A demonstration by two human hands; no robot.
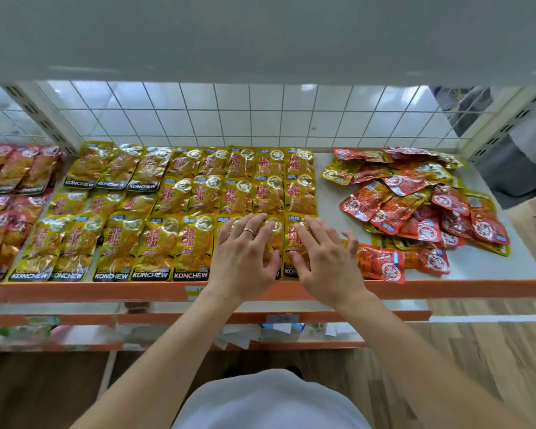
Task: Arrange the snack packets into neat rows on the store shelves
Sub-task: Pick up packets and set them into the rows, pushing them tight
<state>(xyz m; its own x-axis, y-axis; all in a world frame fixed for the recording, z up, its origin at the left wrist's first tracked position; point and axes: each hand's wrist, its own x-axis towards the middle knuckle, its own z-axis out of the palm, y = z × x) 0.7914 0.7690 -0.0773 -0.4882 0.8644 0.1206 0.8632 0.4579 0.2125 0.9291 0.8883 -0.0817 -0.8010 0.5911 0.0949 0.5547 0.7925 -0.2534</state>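
Yellow snack packets (pixel 180 196) lie flat in rows across the middle of the white shelf (pixel 325 199). My left hand (pixel 245 258), with a ring on one finger, rests with spread fingers on a front-row yellow packet (pixel 271 239). Beside it, my right hand (pixel 322 255) presses flat on the rightmost front-row yellow packet (pixel 294 243). A loose heap of red packets (pixel 415 199), with a few yellow ones mixed in, lies to the right of my right hand. One red packet (pixel 381 263) lies just past my right hand's fingers.
Red packets (pixel 10 193) sit in rows at the shelf's left end. The shelf has an orange front lip (pixel 106 291) and a white wire grid back (pixel 229 119). Lower shelves (pixel 291 329) hold other goods. An upper shelf board (pixel 260 35) overhangs.
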